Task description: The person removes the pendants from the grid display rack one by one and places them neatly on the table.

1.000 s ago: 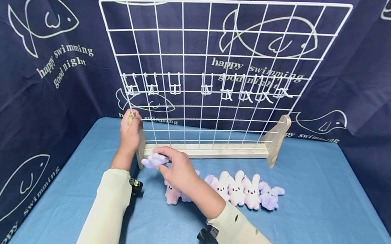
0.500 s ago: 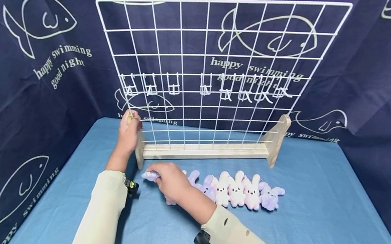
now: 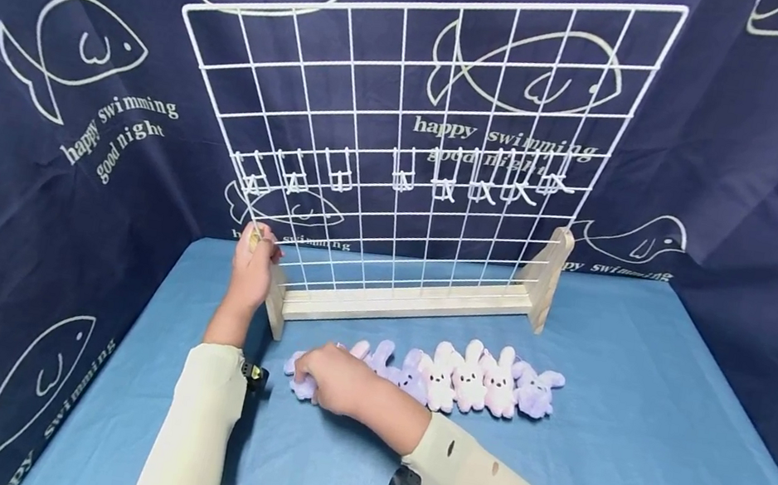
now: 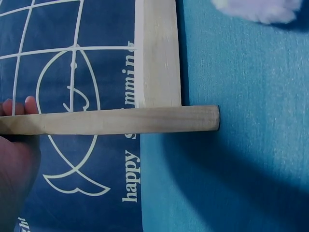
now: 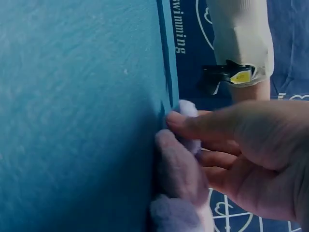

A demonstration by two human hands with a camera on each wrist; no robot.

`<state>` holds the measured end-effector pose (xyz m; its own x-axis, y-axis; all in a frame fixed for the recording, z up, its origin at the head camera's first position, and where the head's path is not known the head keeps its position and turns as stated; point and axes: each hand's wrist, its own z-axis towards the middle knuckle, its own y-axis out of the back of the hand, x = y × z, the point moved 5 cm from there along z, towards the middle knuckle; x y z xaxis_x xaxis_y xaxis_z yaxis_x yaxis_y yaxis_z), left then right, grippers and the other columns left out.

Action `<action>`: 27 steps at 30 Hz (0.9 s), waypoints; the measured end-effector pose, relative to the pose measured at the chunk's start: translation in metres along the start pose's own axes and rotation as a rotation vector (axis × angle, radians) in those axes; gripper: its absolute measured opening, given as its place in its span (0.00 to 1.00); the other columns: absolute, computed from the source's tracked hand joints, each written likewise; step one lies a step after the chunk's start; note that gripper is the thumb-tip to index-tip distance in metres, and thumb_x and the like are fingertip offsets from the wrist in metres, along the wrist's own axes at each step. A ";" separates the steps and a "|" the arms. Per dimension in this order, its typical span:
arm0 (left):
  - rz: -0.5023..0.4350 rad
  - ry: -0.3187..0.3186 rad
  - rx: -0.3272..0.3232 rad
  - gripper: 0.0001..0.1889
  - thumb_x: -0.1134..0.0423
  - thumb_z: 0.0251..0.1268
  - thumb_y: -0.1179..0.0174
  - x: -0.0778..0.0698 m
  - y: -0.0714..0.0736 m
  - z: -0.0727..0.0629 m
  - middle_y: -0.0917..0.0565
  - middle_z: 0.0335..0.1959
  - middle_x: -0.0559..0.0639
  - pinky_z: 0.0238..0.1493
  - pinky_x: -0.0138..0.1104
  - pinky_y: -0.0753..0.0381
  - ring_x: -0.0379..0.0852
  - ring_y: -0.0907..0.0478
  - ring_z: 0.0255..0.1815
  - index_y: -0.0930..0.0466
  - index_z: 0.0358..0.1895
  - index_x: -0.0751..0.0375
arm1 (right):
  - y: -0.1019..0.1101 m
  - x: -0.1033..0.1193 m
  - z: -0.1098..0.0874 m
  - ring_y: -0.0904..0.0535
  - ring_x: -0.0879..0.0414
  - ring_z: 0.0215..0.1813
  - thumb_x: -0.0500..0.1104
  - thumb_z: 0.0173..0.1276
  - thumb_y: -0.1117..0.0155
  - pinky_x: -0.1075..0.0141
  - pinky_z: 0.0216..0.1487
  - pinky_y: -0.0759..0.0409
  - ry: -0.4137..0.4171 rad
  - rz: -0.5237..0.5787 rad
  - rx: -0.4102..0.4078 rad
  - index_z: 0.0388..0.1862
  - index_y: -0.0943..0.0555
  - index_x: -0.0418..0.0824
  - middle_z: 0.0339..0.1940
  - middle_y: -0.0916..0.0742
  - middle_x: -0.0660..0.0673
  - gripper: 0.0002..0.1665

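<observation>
At the left end of the row, my right hand (image 3: pixel 344 381) pinches a purple plush bunny (image 3: pixel 302 386) at table level. In the right wrist view, thumb and fingers hold the bunny (image 5: pixel 188 108), beside a pinkish plush (image 5: pixel 179 166). My left hand (image 3: pixel 252 268) grips the upper part of the rack's left wooden side post (image 3: pixel 277 303). The left wrist view has this post (image 4: pixel 125 121) between thumb and fingers. Several pink, white and purple plush bunnies (image 3: pixel 470 380) lie side by side in front of the rack; my right hand partly hides those at left.
A white wire grid (image 3: pixel 435 8) leans back in a wooden base (image 3: pixel 410 304). Several white hooks (image 3: pixel 341 180) hang in a row across it. Blue cloth (image 3: pixel 601 442) covers the table, and navy fish-print fabric (image 3: pixel 731 176) surrounds it.
My right hand has brought the purple bunny down from near the rack's base to the table at the row's left end. The left hand keeps its grip on the post.
</observation>
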<state>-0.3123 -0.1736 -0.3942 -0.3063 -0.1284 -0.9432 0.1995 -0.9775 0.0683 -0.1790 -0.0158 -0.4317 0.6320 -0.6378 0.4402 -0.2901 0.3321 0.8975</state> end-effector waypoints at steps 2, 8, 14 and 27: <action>-0.018 -0.003 -0.006 0.10 0.71 0.74 0.58 0.002 0.000 0.000 0.29 0.27 0.47 0.40 0.29 0.22 0.46 0.26 0.31 0.34 0.34 0.52 | -0.001 0.001 -0.002 0.13 0.58 0.49 0.41 0.57 0.17 0.65 0.57 0.17 -0.003 -0.012 0.036 0.44 0.09 0.49 0.45 0.07 0.54 0.16; -0.022 -0.062 -0.034 0.10 0.69 0.80 0.58 0.006 -0.006 -0.001 0.25 0.32 0.51 0.48 0.27 0.21 0.40 0.21 0.35 0.32 0.38 0.54 | 0.006 0.000 -0.012 0.20 0.50 0.74 0.61 0.65 0.24 0.54 0.76 0.23 0.045 -0.006 0.017 0.56 0.10 0.50 0.64 0.11 0.50 0.26; 0.251 -0.079 -0.068 0.13 0.62 0.86 0.56 -0.005 0.002 -0.010 0.16 0.45 0.61 0.60 0.37 0.20 0.47 0.15 0.49 0.25 0.53 0.67 | 0.023 -0.006 -0.026 0.40 0.47 0.88 0.59 0.71 0.32 0.47 0.87 0.41 -0.013 0.062 -0.066 0.68 0.16 0.46 0.78 0.22 0.45 0.31; 1.154 -0.147 -0.021 0.27 0.50 0.76 0.45 -0.111 0.001 -0.089 0.16 0.56 0.73 0.58 0.65 0.23 0.74 0.20 0.59 0.21 0.60 0.74 | 0.086 -0.049 -0.091 0.64 0.42 0.91 0.76 0.76 0.51 0.38 0.88 0.59 -0.327 -0.038 -0.305 0.86 0.41 0.52 0.90 0.49 0.45 0.49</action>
